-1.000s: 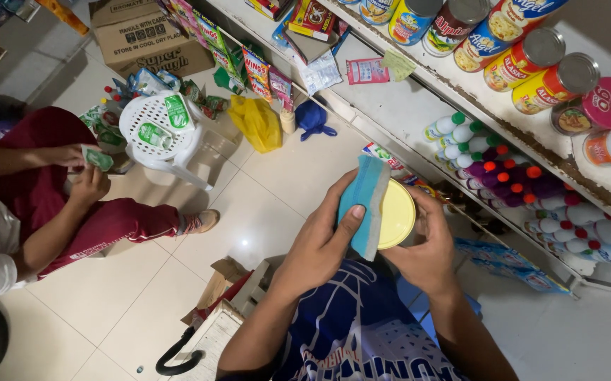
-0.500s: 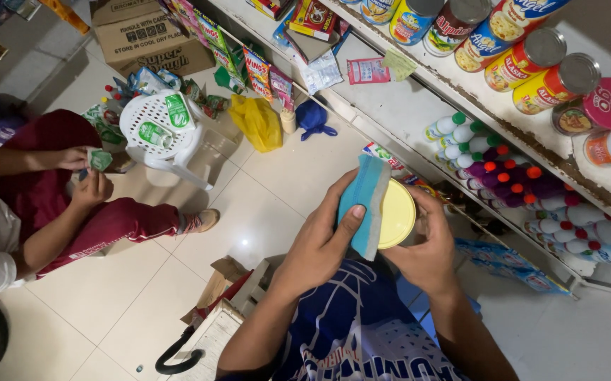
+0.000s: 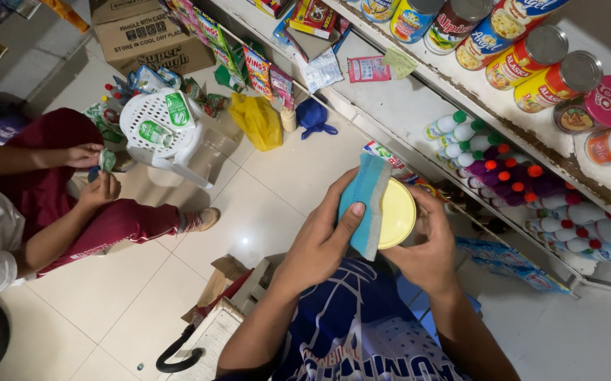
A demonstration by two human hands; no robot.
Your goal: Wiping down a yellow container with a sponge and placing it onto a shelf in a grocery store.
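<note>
My left hand [image 3: 319,243] presses a folded blue cloth [image 3: 364,201] against the yellow lid [image 3: 395,213] of a round can. My right hand [image 3: 426,243] grips that can from the right side, fingers wrapped around its rim. Most of the can's body is hidden behind the cloth and my hands. Both hands are held in front of my chest, above a tiled floor and beside a shop shelf.
White shelves [image 3: 418,99] on the right carry tins, jars and rows of bottles. A seated person in red trousers [image 3: 101,219] at the left handles a small green packet. A white plastic stool [image 3: 161,130], cardboard boxes [image 3: 150,35], and yellow [image 3: 259,121] and blue bags lie on the floor.
My hands, cloth and can stay almost still. The seated person's hands have moved the small green packet slightly.
</note>
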